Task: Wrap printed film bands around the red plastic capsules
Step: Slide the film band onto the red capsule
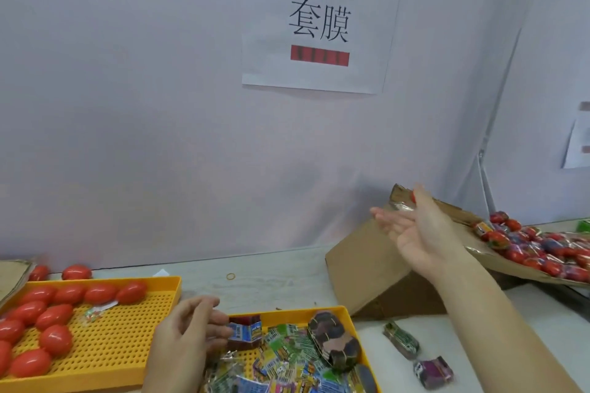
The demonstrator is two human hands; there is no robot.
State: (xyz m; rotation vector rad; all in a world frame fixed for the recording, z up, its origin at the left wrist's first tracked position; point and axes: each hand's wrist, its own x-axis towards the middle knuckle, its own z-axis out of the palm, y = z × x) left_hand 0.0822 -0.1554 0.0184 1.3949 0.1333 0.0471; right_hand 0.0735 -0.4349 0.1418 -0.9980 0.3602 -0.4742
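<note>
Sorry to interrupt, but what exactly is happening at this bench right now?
A person is banding red capsules with printed film. The left hand pinches a blue film band over the tray of loose bands. The right hand reaches toward the cardboard box of wrapped capsules, a red capsule at its fingertips. Bare capsules wait in the left tray.

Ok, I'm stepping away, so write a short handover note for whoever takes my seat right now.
Left hand pinches a blue printed film band over the yellow perforated tray of loose bands.
Right hand is raised by the tilted brown cardboard box, fingers spread, something red at the thumb.
Done: wrapped red capsules piled right.
Left: bare red plastic capsules in the left yellow tray.
</note>
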